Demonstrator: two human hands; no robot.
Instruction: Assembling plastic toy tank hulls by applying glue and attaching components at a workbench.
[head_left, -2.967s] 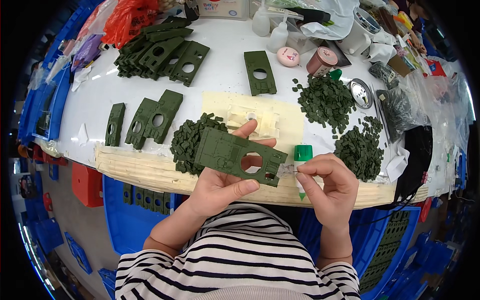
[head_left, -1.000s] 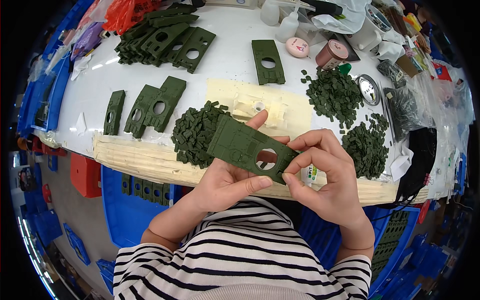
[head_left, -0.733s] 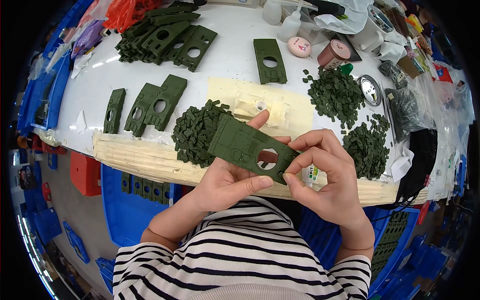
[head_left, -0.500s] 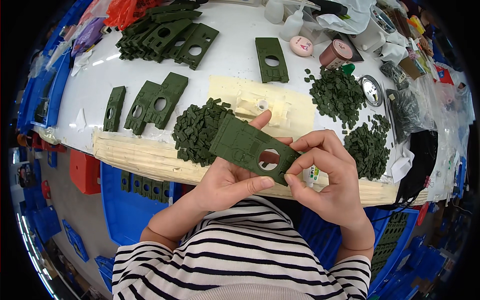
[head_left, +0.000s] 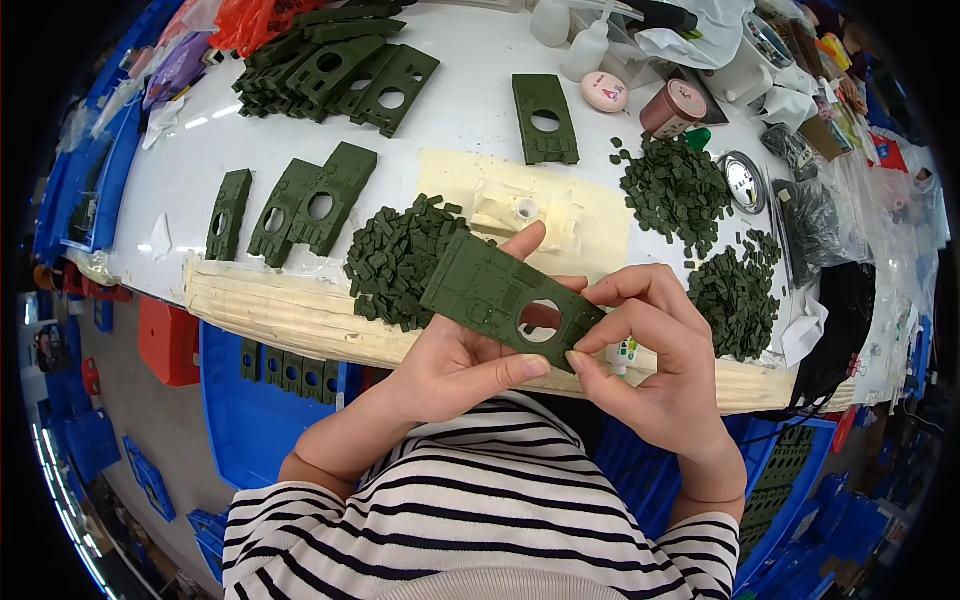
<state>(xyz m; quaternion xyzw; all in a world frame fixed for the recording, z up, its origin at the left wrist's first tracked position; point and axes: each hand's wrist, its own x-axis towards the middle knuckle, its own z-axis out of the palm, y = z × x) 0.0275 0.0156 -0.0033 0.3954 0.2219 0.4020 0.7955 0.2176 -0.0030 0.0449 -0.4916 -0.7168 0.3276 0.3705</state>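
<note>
My left hand supports a dark green plastic model tank hull from beneath, its thumb along the near edge. The hull is tilted above the table's front edge and has a round hole towards its right end. At that end, my right hand is closed on the hull, thumb at the near corner and fingers at the far edge. Whether a small part is also between those fingertips is hidden. A heap of small green plastic pieces lies just left of the hull. Behind it sits a cream-coloured fixture on a pale sheet.
More hulls lie at the left, with a stack behind them. One single hull lies farther back. Two heaps of small green pieces are at the right, near a pink tin. Blue crates stand below the table edge.
The right fingers have shifted slightly at the hull's right end. Both hands still hold the hull in nearly the same place.
</note>
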